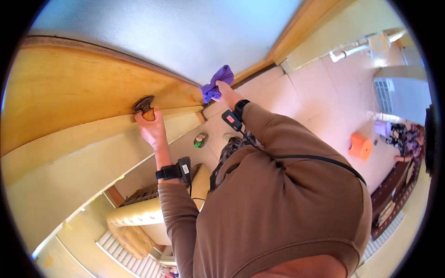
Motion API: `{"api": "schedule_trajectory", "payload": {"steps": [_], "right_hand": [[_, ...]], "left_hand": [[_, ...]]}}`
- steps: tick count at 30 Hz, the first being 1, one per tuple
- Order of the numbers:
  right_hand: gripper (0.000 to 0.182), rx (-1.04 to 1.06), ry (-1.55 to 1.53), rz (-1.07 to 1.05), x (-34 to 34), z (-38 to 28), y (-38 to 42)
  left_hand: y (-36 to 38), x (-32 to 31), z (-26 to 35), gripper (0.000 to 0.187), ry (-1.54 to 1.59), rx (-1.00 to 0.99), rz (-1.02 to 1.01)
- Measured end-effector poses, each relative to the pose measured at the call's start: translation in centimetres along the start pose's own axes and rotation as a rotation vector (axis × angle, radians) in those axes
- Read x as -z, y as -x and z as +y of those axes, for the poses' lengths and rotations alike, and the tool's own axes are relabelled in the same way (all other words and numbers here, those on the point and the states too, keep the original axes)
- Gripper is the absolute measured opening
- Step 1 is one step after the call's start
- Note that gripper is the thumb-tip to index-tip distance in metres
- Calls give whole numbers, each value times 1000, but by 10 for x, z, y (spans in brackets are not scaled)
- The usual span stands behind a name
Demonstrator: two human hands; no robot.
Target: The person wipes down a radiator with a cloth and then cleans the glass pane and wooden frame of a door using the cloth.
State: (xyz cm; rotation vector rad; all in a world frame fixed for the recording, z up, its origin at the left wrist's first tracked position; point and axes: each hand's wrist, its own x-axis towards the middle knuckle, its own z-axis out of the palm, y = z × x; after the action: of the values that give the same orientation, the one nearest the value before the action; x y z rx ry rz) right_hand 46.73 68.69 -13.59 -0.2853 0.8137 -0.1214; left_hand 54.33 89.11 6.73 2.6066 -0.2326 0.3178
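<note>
My left hand (153, 129) is closed around a door knob (148, 114) with a dark round base plate, set on the yellow wooden door (83, 85). In my right hand (227, 94) is a bunched purple cloth (219, 82). The cloth lies against the lower corner of the frosted glass panel (167, 37), close to the wooden frame. Fingers of the right hand are partly hidden by the cloth.
A tufted gold sofa (132, 220) stands low on the left. On the tiled floor (301, 95) are a green-and-white item (200, 140) near my feet and an orange stool (360, 146) to the right. A person in patterned clothes (405, 138) sits by a dark red sofa (394, 194).
</note>
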Motion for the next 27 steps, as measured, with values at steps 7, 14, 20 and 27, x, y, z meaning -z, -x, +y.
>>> {"api": "schedule_trajectory", "payload": {"steps": [7, 14, 20, 27], "right_hand": [[18, 226, -87, 6, 90, -26, 82], [17, 126, -269, 392, 200, -67, 81], [19, 67, -314, 464, 211, -87, 76], [35, 152, -374, 457, 235, -89, 42]], "left_hand": [[-7, -7, -16, 54, 197, 26, -103], [-10, -9, -22, 53, 144, 98, -84], [-7, 7, 3, 63, 166, 180, -238], [-13, 25, 19, 81, 7, 281, -468]]}}
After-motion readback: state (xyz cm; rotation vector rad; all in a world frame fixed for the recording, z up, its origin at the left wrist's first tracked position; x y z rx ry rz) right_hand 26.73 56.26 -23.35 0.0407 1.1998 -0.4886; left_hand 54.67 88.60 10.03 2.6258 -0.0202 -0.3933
